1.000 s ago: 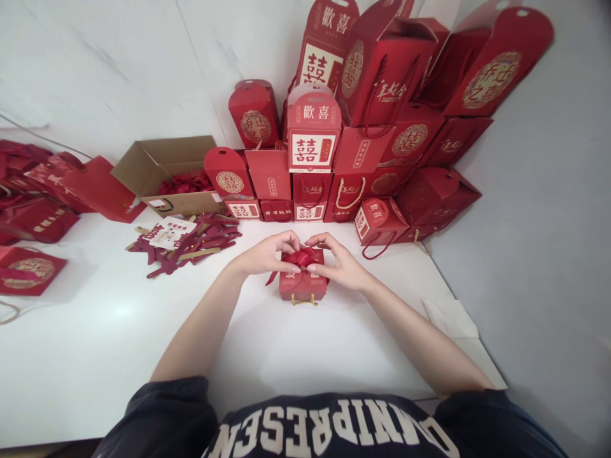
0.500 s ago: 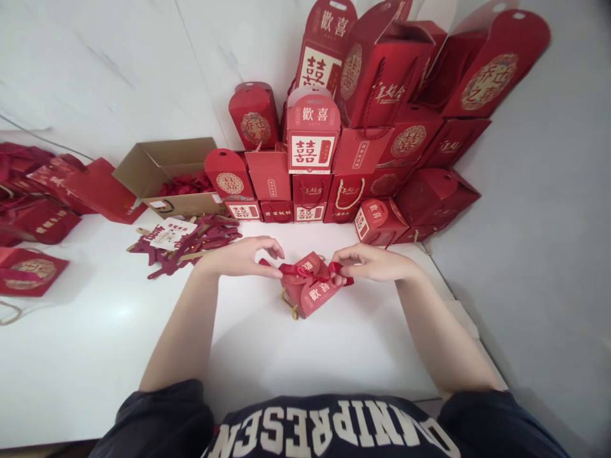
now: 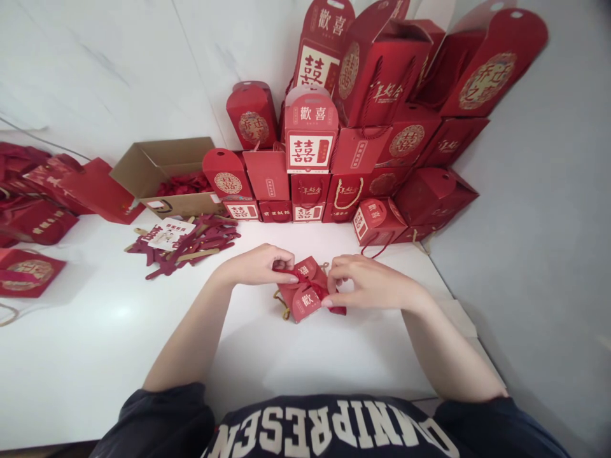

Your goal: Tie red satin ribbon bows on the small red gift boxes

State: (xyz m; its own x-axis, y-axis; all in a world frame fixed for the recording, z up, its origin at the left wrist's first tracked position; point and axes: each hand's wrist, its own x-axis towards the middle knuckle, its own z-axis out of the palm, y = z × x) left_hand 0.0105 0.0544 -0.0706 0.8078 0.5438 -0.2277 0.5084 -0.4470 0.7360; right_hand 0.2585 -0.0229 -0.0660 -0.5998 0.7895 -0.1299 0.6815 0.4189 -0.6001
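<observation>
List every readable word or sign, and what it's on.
"歡": ribboned box
"歡喜": white-panelled boxes
"囍": same boxes, gold medallions
"乔迁之喜": back-left box, top-right box
"年好合": corded boxes
"OMNIPRESEN", upside down: shirt
Too small or blurred: card, remaining print.

I see small red box (image 3: 296,306), top flaps folded shut, pale lettering up, on white desk (image 3: 267,356), skewed to front edge, well in from right edge. Red ribbon (image 3: 338,310) across top, middle partly hidden, end draped rightward. Gold cord handle (image 3: 285,310) on left side.
</observation>
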